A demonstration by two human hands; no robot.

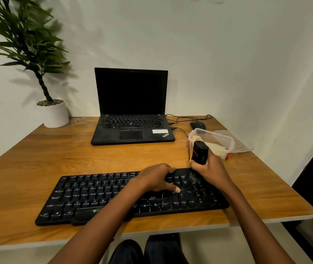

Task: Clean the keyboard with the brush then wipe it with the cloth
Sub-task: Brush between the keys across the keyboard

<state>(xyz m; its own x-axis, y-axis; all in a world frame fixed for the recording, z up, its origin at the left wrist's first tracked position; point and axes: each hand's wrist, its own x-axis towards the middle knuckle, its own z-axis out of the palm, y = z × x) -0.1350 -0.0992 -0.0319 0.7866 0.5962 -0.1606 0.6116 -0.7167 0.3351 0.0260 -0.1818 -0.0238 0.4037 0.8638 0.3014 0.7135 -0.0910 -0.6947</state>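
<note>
Plastic tub (220, 140) just behind keyboard (87, 195)

Dim, soft light; edges warped, slightly blurred.

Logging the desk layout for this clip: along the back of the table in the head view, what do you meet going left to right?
Potted plant → laptop → mouse → clear plastic container, open, its lid lying just to its right.

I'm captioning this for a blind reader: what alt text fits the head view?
A person's right hand holds a black brush at the right end of a black keyboard, while the left hand rests on the keys. A laptop stands behind on the wooden desk.
</note>
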